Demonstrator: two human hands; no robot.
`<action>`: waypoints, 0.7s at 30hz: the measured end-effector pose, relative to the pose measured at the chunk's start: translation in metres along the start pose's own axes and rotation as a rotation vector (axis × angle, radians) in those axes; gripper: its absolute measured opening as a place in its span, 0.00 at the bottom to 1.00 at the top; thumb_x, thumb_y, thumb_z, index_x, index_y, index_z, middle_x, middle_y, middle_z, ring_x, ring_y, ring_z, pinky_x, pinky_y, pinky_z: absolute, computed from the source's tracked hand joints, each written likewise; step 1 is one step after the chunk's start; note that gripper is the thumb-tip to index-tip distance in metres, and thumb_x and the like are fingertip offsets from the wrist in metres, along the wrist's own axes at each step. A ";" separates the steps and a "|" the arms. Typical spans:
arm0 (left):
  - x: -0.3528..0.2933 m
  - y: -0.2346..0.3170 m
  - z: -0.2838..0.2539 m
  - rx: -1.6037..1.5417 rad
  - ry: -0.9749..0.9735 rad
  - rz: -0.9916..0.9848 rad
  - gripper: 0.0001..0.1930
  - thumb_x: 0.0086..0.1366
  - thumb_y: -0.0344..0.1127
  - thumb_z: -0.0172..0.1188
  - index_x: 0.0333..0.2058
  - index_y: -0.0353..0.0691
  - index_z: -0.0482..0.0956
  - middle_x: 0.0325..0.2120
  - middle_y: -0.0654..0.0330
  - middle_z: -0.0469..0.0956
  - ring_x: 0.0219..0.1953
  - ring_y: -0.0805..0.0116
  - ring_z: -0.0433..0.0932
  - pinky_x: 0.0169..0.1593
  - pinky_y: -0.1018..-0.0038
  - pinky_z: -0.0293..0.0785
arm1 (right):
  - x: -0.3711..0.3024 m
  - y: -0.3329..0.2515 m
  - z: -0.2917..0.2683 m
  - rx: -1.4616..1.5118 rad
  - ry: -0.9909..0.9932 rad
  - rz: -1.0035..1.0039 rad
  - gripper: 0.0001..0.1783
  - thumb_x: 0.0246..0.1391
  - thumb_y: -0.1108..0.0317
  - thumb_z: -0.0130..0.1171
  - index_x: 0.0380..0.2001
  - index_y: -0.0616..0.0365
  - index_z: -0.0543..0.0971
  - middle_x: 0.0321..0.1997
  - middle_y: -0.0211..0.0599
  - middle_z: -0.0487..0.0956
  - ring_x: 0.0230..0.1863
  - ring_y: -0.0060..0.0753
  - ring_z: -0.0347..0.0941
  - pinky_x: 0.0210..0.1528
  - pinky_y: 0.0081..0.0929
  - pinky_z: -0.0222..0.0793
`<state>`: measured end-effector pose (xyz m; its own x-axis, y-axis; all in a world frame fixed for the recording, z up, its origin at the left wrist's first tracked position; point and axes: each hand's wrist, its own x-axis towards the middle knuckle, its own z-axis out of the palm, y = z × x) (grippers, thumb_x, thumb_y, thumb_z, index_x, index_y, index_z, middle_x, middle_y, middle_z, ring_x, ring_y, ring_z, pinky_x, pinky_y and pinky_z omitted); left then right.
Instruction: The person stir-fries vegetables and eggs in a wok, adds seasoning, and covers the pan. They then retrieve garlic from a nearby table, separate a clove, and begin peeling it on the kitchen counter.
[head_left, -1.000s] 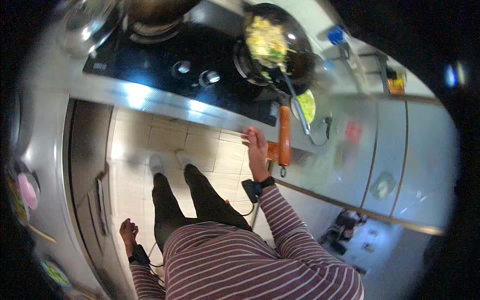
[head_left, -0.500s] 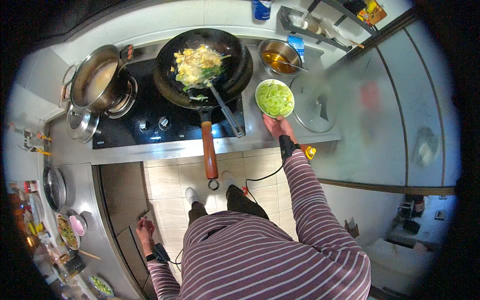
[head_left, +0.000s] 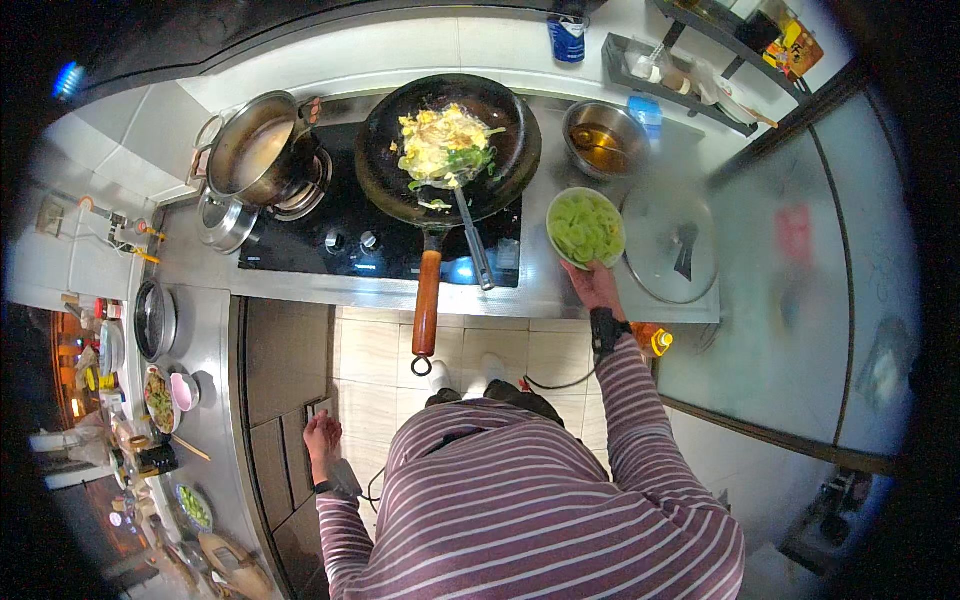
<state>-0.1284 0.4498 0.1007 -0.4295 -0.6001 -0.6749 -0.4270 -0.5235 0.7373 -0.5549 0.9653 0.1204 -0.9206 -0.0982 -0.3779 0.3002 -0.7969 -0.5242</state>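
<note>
My right hand (head_left: 597,285) grips the near rim of a white bowl (head_left: 553,251) full of thin pale-green vegetable slices (head_left: 585,226). Whether the bowl rests on the steel counter or is lifted off it, I cannot tell. To its left, a black wok (head_left: 520,190) holds scrambled egg with green pieces (head_left: 445,145). A spatula (head_left: 474,238) leans in the wok, its handle over the near rim. The wok's wooden handle (head_left: 426,305) points toward me. My left hand (head_left: 322,442) hangs low beside the cabinet, fingers loosely bent, with nothing visible in it.
A steel pot (head_left: 250,150) of cloudy liquid stands left on the black hob (head_left: 300,255). Behind the bowl is a steel basin (head_left: 605,138) of amber liquid; a glass lid (head_left: 660,270) lies to the right. Dishes line the left counter (head_left: 205,340); a frosted glass partition (head_left: 760,310) bounds the right.
The whole view has shifted, so the stove appears further right and slightly lower. My right hand keeps its hold on the bowl; my left hand stays low by the cabinet.
</note>
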 end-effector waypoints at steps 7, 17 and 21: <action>-0.040 0.116 0.079 0.220 -0.068 0.275 0.12 0.69 0.41 0.58 0.43 0.40 0.78 0.28 0.63 0.78 0.28 0.74 0.77 0.32 0.76 0.76 | -0.044 -0.060 0.044 -0.357 0.012 -0.038 0.35 0.53 0.79 0.45 0.65 0.57 0.54 0.62 0.54 0.66 0.52 0.59 0.75 0.44 0.44 0.84; -0.166 0.212 0.329 0.319 -0.819 0.063 0.36 0.71 0.44 0.55 0.67 0.28 0.50 0.59 0.49 0.66 0.61 0.60 0.69 0.64 0.66 0.68 | -0.011 -0.095 0.169 -0.565 -0.271 -0.060 0.32 0.59 0.71 0.48 0.66 0.49 0.53 0.60 0.47 0.70 0.49 0.45 0.79 0.45 0.35 0.82; -0.134 0.178 0.407 0.227 -0.723 -0.105 0.17 0.71 0.44 0.54 0.48 0.37 0.69 0.41 0.59 0.73 0.43 0.68 0.76 0.48 0.70 0.77 | -0.009 -0.093 0.206 -0.642 -0.323 -0.040 0.25 0.63 0.71 0.47 0.63 0.57 0.62 0.56 0.48 0.74 0.48 0.41 0.79 0.43 0.33 0.84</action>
<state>-0.4701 0.6832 0.3099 -0.7581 0.0320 -0.6513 -0.6140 -0.3716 0.6964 -0.6264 0.9179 0.3298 -0.9322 -0.3266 -0.1563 0.2607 -0.3057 -0.9157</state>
